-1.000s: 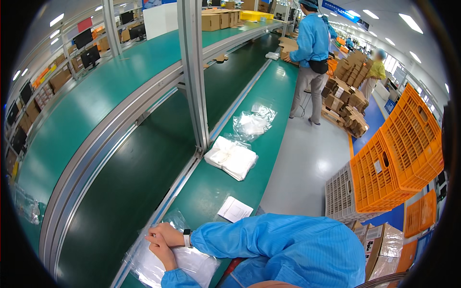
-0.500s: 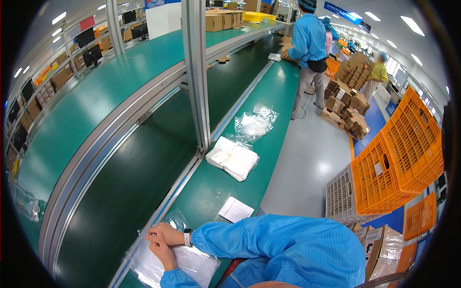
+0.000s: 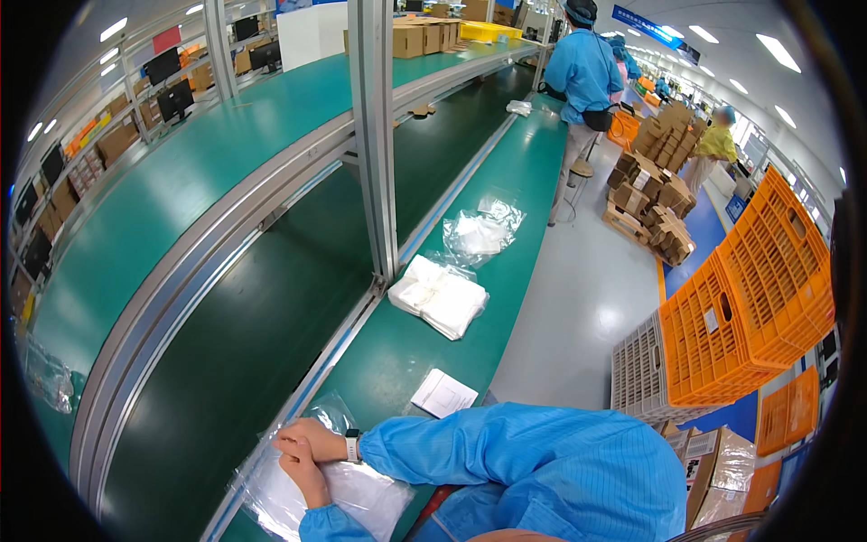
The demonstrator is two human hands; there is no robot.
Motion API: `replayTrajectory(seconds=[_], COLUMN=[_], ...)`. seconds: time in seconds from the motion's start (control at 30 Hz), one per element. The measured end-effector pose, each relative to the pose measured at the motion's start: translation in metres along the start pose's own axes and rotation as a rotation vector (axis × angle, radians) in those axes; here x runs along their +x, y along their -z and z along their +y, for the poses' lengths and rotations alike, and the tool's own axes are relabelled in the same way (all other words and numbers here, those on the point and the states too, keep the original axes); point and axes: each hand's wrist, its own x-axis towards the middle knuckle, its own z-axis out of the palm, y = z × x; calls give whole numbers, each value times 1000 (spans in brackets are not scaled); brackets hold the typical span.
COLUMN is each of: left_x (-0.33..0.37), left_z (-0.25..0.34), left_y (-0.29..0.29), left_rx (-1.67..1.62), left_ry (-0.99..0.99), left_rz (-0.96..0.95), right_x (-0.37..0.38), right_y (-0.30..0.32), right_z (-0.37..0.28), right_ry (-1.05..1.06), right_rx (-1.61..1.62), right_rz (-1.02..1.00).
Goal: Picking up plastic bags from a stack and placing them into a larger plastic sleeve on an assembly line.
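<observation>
My two hands are clasped together over a flat stack of clear plastic bags [image 3: 361,492] at the near end of the green bench. My right hand [image 3: 316,437], with a white-strapped watch at its wrist, has its fingers folded against the left. Just below it, my left hand [image 3: 305,476] is closed, its fingertips partly hidden by the right. Nothing shows between them. A white printed leaflet [image 3: 444,394] lies beyond my right sleeve. Farther along sit a stack of white bags [image 3: 438,298] and some crumpled clear bags [image 3: 483,230].
A dark green conveyor [image 3: 244,348] runs left of the bench, with a metal post [image 3: 372,135] at its edge. Orange crates [image 3: 722,316] are stacked at right. Flattened cardboard boxes [image 3: 650,194] stand behind them. A person in blue [image 3: 578,72] stands at the far bench.
My hands have stayed still. The person in blue at the far end has shifted, and the cardboard by their hands is out of sight.
</observation>
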Motion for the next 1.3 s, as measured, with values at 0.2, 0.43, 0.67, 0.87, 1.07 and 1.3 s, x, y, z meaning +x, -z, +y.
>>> replayTrajectory(seconds=[0.2, 0.43, 0.67, 0.87, 1.07, 1.3], left_x=[-1, -3, -1, -5, -4, -6], left_z=[-2, 7, -11, -8, -4, 12], left_y=[5, -8, 5, 4, -2, -4], left_rx=[-26, -60, 5, 37, 57, 44], left_ry=[-4, -50, -45, 2, -28, 72], left_rz=[-7, 30, 11, 66, 119, 28], right_x=[-2, -3, 0, 3, 1, 2], right_y=[-3, 4, 3, 1, 0, 4], right_z=[-1, -3, -8, -4, -6, -5], right_ry=[-30, -23, -10, 46, 22, 24], right_rx=[28, 48, 68, 52, 38, 58], right_rz=[-19, -47, -21, 15, -31, -12])
